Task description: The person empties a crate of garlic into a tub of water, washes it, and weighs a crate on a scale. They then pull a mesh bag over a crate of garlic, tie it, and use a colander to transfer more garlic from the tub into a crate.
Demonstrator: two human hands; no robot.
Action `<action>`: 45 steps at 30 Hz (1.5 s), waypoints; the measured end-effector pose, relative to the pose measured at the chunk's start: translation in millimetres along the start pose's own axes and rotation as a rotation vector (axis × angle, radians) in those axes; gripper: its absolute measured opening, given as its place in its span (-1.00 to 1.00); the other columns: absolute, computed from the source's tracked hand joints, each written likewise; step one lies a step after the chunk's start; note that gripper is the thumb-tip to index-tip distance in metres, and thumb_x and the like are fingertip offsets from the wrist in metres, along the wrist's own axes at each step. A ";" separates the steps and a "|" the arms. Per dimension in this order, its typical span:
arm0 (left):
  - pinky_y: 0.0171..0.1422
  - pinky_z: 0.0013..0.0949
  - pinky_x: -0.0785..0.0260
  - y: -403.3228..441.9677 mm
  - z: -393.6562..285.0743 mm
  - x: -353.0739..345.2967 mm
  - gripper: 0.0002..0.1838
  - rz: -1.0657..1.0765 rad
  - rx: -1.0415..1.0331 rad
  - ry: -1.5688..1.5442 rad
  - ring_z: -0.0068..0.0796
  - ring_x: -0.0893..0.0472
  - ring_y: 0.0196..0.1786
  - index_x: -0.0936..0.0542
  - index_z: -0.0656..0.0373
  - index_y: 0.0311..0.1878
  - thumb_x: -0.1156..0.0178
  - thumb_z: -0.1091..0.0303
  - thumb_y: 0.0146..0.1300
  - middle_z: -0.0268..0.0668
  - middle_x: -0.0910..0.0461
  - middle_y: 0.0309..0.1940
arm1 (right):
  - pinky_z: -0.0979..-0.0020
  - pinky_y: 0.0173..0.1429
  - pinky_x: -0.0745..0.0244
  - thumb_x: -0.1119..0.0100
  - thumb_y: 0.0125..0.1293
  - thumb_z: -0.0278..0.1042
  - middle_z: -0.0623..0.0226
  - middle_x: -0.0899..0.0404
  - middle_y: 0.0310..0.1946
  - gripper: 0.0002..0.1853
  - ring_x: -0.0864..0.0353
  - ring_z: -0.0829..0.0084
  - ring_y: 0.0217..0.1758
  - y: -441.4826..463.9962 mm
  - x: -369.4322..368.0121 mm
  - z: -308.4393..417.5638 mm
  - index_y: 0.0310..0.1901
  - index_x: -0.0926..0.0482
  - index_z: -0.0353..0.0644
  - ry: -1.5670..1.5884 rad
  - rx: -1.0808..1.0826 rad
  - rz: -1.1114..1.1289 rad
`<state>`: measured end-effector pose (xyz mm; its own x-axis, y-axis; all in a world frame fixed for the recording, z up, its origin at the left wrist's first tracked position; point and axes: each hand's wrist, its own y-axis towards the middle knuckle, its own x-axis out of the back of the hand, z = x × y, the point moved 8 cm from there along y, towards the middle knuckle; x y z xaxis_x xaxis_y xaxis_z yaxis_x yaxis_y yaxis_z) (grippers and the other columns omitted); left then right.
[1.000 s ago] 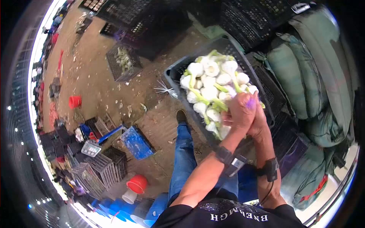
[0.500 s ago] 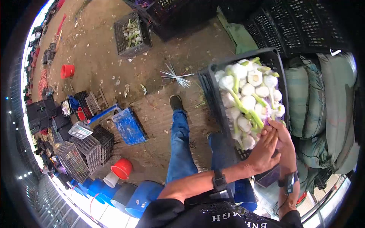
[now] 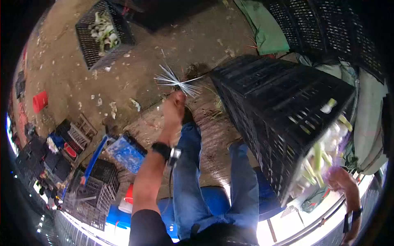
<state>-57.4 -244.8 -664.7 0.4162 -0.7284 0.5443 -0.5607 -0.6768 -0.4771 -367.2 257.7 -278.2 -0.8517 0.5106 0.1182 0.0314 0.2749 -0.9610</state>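
Observation:
My left hand (image 3: 174, 107) is out over the floor, its fingers closed at the near end of a bundle of white ties (image 3: 179, 83); whether it grips them is hidden. At the lower right my right hand (image 3: 341, 179) is beside the garlic bulbs (image 3: 321, 158), its fingers bent and partly blurred, and what they hold, if anything, cannot be made out. The garlic, with green stems, fills the top of a stack of black crates (image 3: 262, 119), whose side faces me. One bulb (image 3: 328, 106) shows at the crate's far edge.
A black crate with garlic (image 3: 102, 35) stands on the floor at the upper left. A blue platform scale (image 3: 125, 153), wire-like crates (image 3: 88, 197) and a red bucket (image 3: 40, 101) are at the left. Green sacks (image 3: 369, 119) lie at the right.
My left hand has moved from the garlic to the white ties. My right hand remains near the garlic, now lower right. The view has shifted, showing the crate stack's side.

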 end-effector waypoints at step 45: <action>-0.61 -0.49 -0.38 -59.6 -72.1 99.7 -0.79 -0.044 0.174 -0.380 -0.54 -0.64 -0.59 -0.65 0.24 -0.34 -0.19 0.30 0.34 -0.38 -0.60 -0.56 | 0.48 -0.59 -0.08 -0.18 0.29 -0.15 0.65 -0.23 -0.76 -0.71 -0.16 0.68 -0.71 -31.4 -15.2 29.2 -0.55 -0.56 -0.05 -0.504 0.170 0.109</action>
<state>-34.2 -269.4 -532.2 0.6901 -0.6637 0.2887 -0.4206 -0.6923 -0.5863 -370.5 217.6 -257.1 -0.9949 0.0635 -0.0787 0.0840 0.0850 -0.9928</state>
